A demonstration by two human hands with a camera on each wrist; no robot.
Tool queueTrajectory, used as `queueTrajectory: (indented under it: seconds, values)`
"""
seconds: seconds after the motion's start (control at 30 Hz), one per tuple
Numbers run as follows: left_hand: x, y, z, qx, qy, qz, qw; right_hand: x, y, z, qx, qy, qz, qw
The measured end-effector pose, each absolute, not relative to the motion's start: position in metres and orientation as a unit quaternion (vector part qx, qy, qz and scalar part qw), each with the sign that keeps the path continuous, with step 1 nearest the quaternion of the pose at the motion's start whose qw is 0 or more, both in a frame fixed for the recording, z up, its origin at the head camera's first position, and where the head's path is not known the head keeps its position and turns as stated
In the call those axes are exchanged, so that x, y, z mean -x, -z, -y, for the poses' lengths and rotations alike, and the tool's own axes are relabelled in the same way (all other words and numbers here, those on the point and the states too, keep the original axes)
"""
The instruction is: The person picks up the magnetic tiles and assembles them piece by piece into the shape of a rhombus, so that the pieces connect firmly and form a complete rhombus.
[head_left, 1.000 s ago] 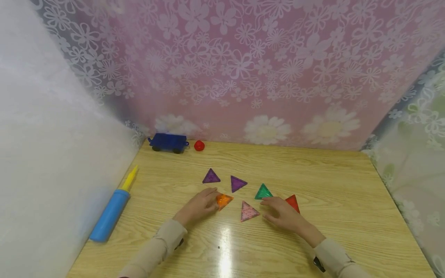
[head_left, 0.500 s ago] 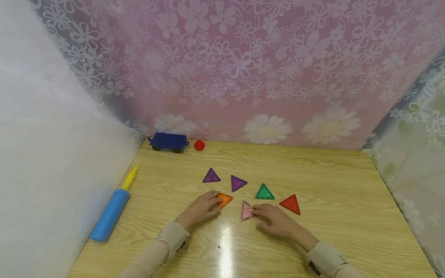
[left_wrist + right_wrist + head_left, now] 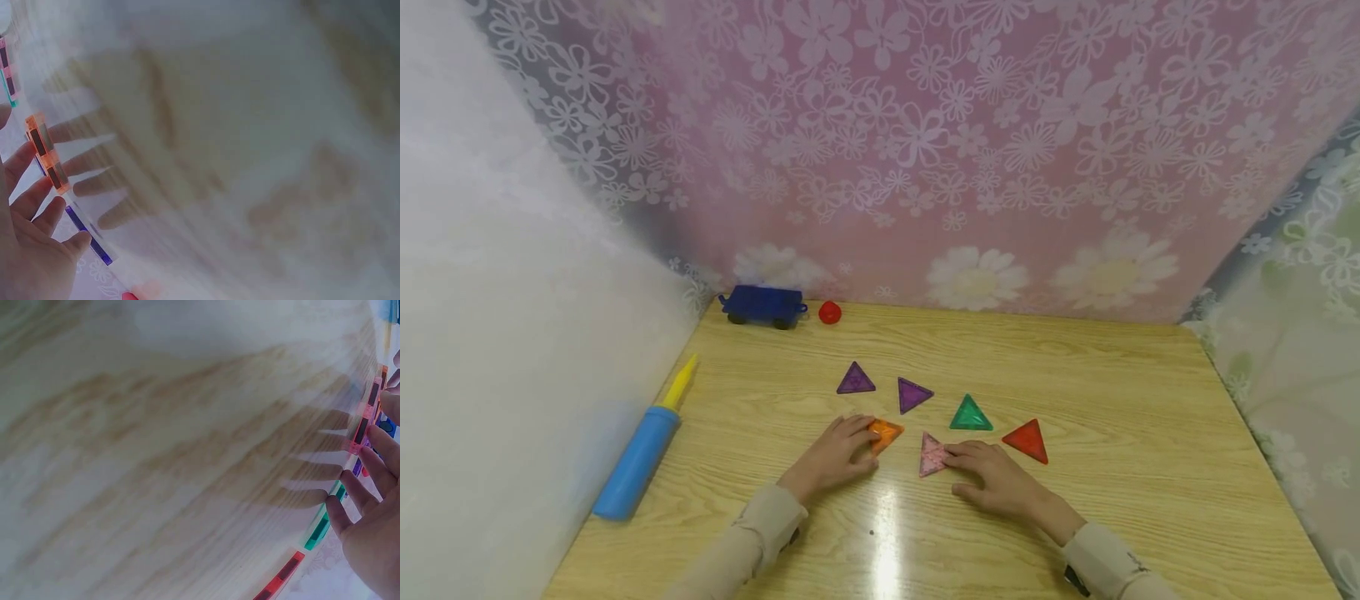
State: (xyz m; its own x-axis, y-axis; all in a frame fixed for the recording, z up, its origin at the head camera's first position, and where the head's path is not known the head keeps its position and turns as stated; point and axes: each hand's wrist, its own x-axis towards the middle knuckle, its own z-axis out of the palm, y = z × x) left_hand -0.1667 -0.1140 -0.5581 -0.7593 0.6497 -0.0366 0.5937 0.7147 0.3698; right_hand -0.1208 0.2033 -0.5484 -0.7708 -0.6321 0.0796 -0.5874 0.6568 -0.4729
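Several triangular magnetic tiles lie flat on the wooden table. My left hand (image 3: 833, 458) touches the left side of the orange triangle tile (image 3: 886, 432) with its fingertips, fingers spread and relaxed. The right hand (image 3: 996, 482) rests its fingertips on the right corner of the pink triangle tile (image 3: 932, 456), partly covering it. Behind them are two purple tiles, one purple tile (image 3: 855, 380) further left and another purple tile (image 3: 913, 395) nearer the middle. A green triangle tile (image 3: 971, 414) and a red triangle tile (image 3: 1028, 440) lie beyond the right hand.
A blue toy wagon (image 3: 764, 306) and a small red round piece (image 3: 830, 312) stand along the back edge. On the left lies a blue pump with a yellow nozzle (image 3: 636, 467). White sheeting (image 3: 512, 292) and flowered fabric (image 3: 955, 167) enclose the table (image 3: 1150, 433).
My right hand has moved left from beside the green tile onto the pink tile, uncovering the green and red tiles. The left hand has barely shifted at the orange tile.
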Motion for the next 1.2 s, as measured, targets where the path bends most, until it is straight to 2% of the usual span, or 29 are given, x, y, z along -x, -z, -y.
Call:
queueTrajectory:
  seconds: [0.6, 1.2]
  values:
    - [0.148, 0.557, 0.111, -0.346, -0.199, -0.912, 0.099, 0.120, 0.550, -0.206, 0.318, 0.258, -0.911, 0.048]
    - [0.132, 0.560, 0.111, -0.355, -0.180, -0.913, 0.086, 0.109, 0.551, -0.205, 0.315, 0.277, -0.907, 0.035]
